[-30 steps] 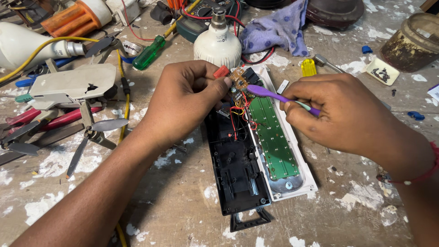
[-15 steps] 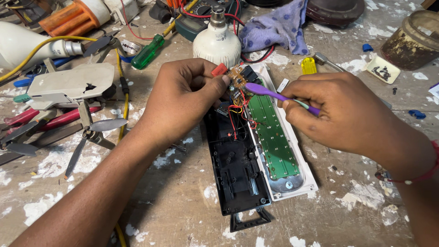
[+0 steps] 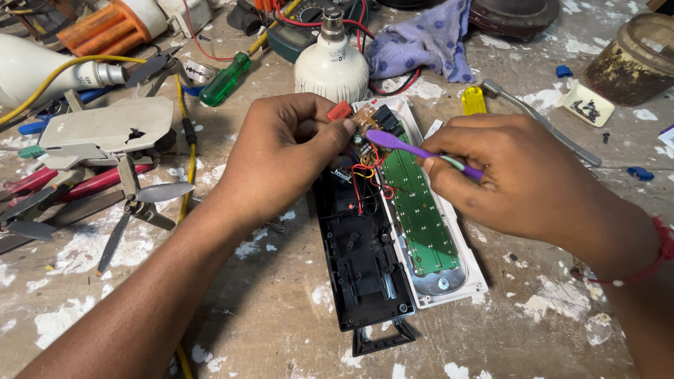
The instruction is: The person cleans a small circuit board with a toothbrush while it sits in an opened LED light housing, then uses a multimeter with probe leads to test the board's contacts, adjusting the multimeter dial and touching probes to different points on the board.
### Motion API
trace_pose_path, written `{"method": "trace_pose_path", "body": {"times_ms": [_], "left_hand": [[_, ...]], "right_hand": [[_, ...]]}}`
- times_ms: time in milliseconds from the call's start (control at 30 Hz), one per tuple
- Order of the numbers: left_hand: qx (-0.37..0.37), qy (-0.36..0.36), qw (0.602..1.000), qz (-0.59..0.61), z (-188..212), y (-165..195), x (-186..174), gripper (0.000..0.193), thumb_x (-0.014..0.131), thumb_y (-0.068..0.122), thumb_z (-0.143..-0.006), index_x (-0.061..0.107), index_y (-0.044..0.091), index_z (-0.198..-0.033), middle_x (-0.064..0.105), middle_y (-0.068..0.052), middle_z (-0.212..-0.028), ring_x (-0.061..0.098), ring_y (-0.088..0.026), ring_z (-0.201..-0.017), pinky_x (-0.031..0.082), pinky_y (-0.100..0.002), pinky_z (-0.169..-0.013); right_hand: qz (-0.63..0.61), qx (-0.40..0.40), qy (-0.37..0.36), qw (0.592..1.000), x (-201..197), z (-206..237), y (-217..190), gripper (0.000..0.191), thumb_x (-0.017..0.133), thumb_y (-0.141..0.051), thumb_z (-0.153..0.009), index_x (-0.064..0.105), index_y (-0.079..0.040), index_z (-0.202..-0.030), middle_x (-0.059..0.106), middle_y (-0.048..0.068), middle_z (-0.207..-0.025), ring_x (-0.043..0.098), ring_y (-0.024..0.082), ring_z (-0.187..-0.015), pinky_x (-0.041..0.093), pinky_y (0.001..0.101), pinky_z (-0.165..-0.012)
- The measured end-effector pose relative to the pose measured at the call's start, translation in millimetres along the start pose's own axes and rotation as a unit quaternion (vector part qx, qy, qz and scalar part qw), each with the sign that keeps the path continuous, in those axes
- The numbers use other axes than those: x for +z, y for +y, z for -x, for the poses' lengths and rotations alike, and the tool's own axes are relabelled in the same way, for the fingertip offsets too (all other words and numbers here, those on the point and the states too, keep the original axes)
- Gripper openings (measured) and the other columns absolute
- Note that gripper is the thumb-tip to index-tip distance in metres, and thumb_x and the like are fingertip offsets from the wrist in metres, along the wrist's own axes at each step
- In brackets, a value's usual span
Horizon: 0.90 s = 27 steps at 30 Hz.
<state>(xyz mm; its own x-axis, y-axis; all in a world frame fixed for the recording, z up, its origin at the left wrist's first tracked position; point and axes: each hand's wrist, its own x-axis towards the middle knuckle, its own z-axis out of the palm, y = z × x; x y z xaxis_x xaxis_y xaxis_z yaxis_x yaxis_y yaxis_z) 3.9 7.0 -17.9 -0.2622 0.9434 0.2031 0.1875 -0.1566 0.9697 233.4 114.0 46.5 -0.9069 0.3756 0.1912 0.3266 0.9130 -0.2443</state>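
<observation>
The desk (image 3: 281, 330) fills the whole view, a worn brown top scarred with scratches and flecked all over with patches of white paint or plaster. Clutter crowds its far edge: a white bulb (image 3: 331, 64), a green-handled screwdriver (image 3: 225, 79), a crumpled purple cloth with dots (image 3: 421, 45), a grimy round jar (image 3: 635, 60) and red-handled pliers (image 3: 77, 186) at the left. The light is soft and even, with faint shadows; no wall, floor or window shows.
</observation>
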Motion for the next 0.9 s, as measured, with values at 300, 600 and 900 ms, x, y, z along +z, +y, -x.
{"method": "trace_pose_path", "body": {"times_ms": [300, 600, 900], "left_hand": [[0.003, 0.006, 1.000, -0.002, -0.3, -0.9, -1.1, 0.015, 0.069, 0.016, -0.096, 0.072, 0.002, -0.094, 0.070, 0.004, -0.073, 0.059, 0.001, -0.063, 0.044, -0.018, -0.055], [-0.002, -0.003, 1.000, 0.007, 1.0, -0.6, 1.9, 0.015, 0.069, 0.016, -0.098, 0.072, 0.002, -0.093, 0.067, 0.003, -0.071, 0.055, 0.000, -0.061, 0.041, -0.019, -0.052], [-0.001, 0.000, 1.000, 0.004, 0.5, 1.2, -0.4, 0.014, 0.069, 0.016, -0.097, 0.072, 0.002, -0.094, 0.070, 0.003, -0.073, 0.058, 0.001, -0.063, 0.044, -0.018, -0.055]], "right_hand": [[0.023, -0.046, 0.021, 0.998, -3.0, -0.1, 7.3, 0.024, 0.067, -0.020, -0.084, 0.074, -0.002, -0.097, 0.071, 0.013, -0.081, 0.066, 0.032, -0.072, 0.051, 0.0452, -0.064], [-0.003, 0.029, -0.019, 0.999, -2.2, -2.3, -1.5, 0.022, 0.067, -0.022, -0.084, 0.075, -0.003, -0.094, 0.069, 0.014, -0.070, 0.062, 0.032, -0.060, 0.048, 0.0450, -0.059], [0.024, -0.006, -0.001, 1.000, -2.5, 0.1, 8.2, 0.026, 0.065, -0.022, -0.083, 0.074, 0.000, -0.094, 0.071, 0.014, -0.076, 0.064, 0.032, -0.067, 0.051, 0.0452, -0.062]]}}
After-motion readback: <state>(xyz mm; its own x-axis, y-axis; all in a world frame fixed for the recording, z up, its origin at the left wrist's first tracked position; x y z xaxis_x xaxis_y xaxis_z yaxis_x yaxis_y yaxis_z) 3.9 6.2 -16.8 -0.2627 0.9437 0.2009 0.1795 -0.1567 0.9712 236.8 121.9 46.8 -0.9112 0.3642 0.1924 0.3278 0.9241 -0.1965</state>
